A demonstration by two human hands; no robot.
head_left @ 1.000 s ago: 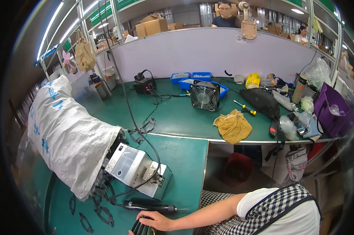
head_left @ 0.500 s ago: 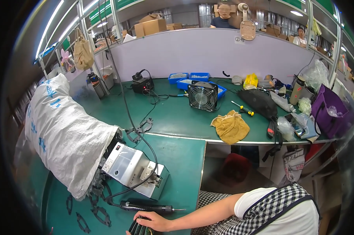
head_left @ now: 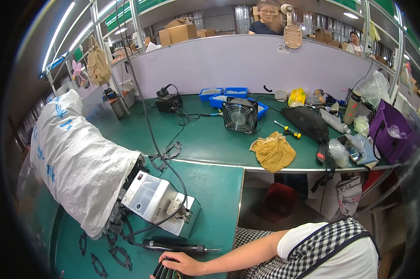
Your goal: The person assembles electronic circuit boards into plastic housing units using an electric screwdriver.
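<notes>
At the near edge, the right hand [head_left: 180,264] has slid right — fingers now curled on a dark ribbed part [head_left: 166,272], beside the electric screwdriver [head_left: 173,247]; left hand unseen.

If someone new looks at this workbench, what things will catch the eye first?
Probably the big white woven sack lying along the left of the green bench, with black frame parts spilling from its mouth. Next, the small black fan standing mid-bench, and the hand at the bottom edge resting on a black ribbed part beside an electric screwdriver.
</notes>
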